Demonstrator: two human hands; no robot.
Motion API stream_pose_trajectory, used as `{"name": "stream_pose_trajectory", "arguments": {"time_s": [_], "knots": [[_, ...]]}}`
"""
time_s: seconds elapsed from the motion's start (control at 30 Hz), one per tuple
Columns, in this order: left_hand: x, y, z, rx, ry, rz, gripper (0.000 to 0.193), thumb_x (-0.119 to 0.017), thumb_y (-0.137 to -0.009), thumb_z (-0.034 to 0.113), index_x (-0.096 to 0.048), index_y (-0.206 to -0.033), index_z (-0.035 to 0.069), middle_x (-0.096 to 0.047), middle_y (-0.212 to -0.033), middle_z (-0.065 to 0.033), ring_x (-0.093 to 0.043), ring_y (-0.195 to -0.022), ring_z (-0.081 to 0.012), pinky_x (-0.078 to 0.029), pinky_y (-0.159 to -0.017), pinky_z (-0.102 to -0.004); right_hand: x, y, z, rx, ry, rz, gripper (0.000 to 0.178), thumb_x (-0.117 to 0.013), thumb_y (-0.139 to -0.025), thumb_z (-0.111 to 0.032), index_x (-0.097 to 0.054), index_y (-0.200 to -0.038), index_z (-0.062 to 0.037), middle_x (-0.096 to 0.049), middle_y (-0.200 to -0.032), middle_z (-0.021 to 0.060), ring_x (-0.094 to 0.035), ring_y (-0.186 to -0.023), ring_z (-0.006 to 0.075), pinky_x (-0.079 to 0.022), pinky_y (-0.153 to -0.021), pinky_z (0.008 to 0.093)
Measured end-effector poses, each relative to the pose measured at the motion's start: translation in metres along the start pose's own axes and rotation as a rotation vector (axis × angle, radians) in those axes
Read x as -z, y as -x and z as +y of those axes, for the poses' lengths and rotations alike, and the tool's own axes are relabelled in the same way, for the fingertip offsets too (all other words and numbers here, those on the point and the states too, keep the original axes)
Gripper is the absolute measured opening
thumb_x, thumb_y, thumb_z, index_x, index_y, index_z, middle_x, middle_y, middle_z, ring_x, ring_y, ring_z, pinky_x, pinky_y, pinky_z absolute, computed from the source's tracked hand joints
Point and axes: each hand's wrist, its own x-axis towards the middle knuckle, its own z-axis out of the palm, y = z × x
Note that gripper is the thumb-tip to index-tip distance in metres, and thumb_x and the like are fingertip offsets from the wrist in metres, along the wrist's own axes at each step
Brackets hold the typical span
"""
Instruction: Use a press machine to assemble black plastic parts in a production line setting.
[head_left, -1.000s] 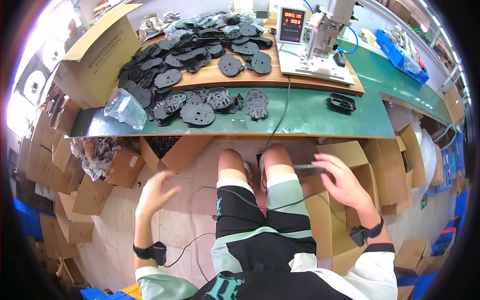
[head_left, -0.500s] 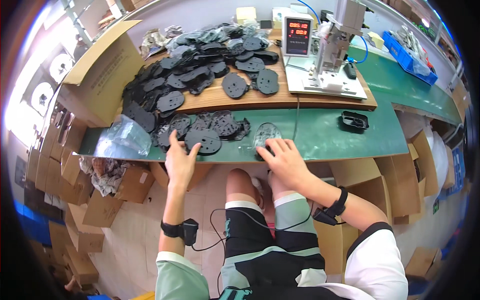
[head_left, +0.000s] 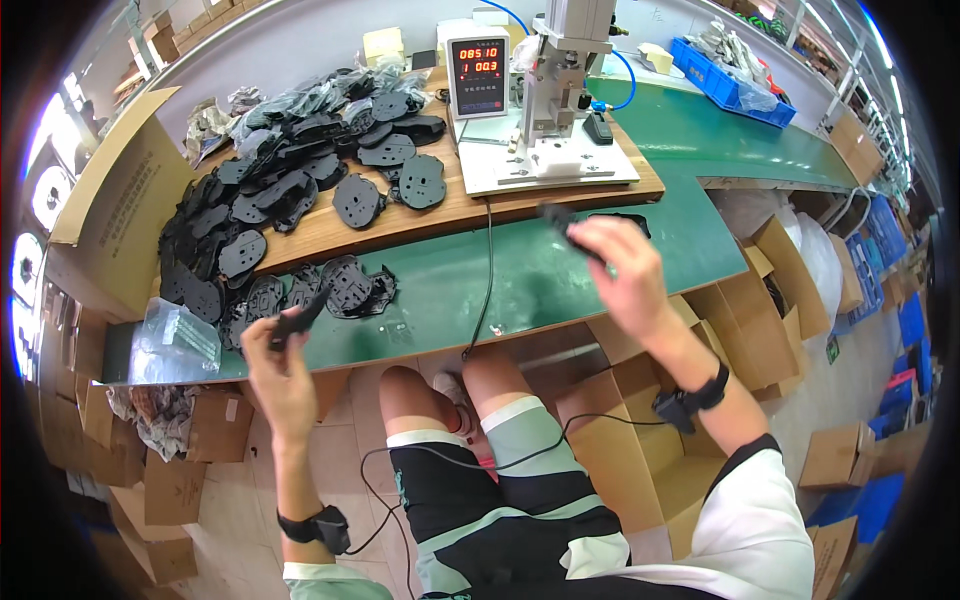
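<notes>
Leaning against the far-left end of the table (head_left: 560,290) is an open cardboard box (head_left: 110,240), and a clear plastic bag (head_left: 175,338) is lying at the front-left corner of the green surface. Just beside the bag, the left hand (head_left: 278,365) is rising over the front edge, forearm coming straight up from the lower part of the view with a dark wrist strap (head_left: 320,527) near the elbow end. Its fingers are curling closed, pinching a slim black plastic part (head_left: 298,321) that is tilting up toward the right. Behind it, a heap of flat black parts (head_left: 290,200) is spreading from the front-left of the green strip across the raised wooden board (head_left: 420,215) to the back-left corner.

Toward the middle of the back edge, a counter box with red digits (head_left: 477,75) is standing next to a small grey press (head_left: 560,90) on a white base. A black cable (head_left: 486,280) is running from there over the front edge.

Further right, the right hand (head_left: 625,275) is hovering above the green surface, wrist bent, forearm angling in from the lower right with its own dark strap (head_left: 690,400). Thumb and fingers are closing on a second black part (head_left: 562,222), held just in front of the wooden board's right end. Cardboard boxes (head_left: 780,280) are crowding the floor beyond the table's right end.
</notes>
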Motion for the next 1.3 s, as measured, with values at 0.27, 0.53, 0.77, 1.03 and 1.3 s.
{"name": "stream_pose_trajectory", "arguments": {"time_s": [0.27,0.53,0.77,1.03,1.3], "knots": [[-0.129,0.004,0.039,-0.387,-0.037,-0.424,0.061,-0.062,-0.083,-0.018,-0.06,-0.139,0.004,-0.066,-0.144,-0.0196,-0.061,-0.14,-0.04,-0.05,-0.117,-0.0448,-0.057,-0.06,0.093,0.04,0.221,0.058,0.038,-0.075,-0.082,0.004,-0.076,-0.118,-0.0066,-0.074,-0.119,0.0081,-0.069,-0.114,0.0309,-0.057,-0.098,0.044],[-0.154,-0.002,0.013,-0.525,-0.263,-0.43,0.055,-0.062,-0.074,0.0,-0.07,-0.128,0.005,-0.069,-0.135,-0.0141,-0.06,-0.136,-0.0351,-0.039,-0.124,-0.0543,-0.068,-0.061,0.104,-0.07,0.297,-0.019,0.034,-0.071,-0.08,0.005,-0.076,-0.112,-0.0066,-0.075,-0.111,0.0087,-0.069,-0.108,0.0318,-0.056,-0.094,0.0466],[-0.149,-0.005,0.023,-0.374,-0.088,-0.376,0.055,-0.059,-0.075,0.002,-0.064,-0.13,0.001,-0.065,-0.141,-0.0186,-0.058,-0.137,-0.0374,-0.038,-0.124,-0.0533,-0.056,-0.074,0.103,-0.1,0.203,-0.178,0.036,-0.076,-0.077,0.004,-0.075,-0.112,-0.006,-0.074,-0.11,0.0094,-0.068,-0.107,0.0349,-0.058,-0.094,0.0469],[-0.067,0.027,0.169,-0.085,1.399,-0.386,0.051,-0.07,-0.088,0.039,-0.042,-0.123,0.014,-0.064,-0.134,-0.0138,-0.05,-0.139,-0.0358,-0.04,-0.114,-0.0604,-0.054,-0.075,0.094,-0.063,0.331,-0.193,0.032,-0.075,-0.079,0.002,-0.072,-0.109,-0.0077,-0.07,-0.103,0.0085,-0.069,-0.101,0.0313,-0.057,-0.09,0.0449],[-0.069,0.075,0.267,-0.131,1.855,-0.169,0.019,-0.052,-0.11,0.031,-0.051,-0.109,0.013,-0.078,-0.116,-0.0098,-0.063,-0.116,-0.0371,-0.049,-0.098,-0.0534,-0.058,-0.073,0.087,-0.059,0.373,-0.208,0.034,-0.074,-0.078,0.004,-0.071,-0.111,-0.0063,-0.07,-0.105,0.01,-0.069,-0.102,0.0331,-0.057,-0.09,0.0465]]}}
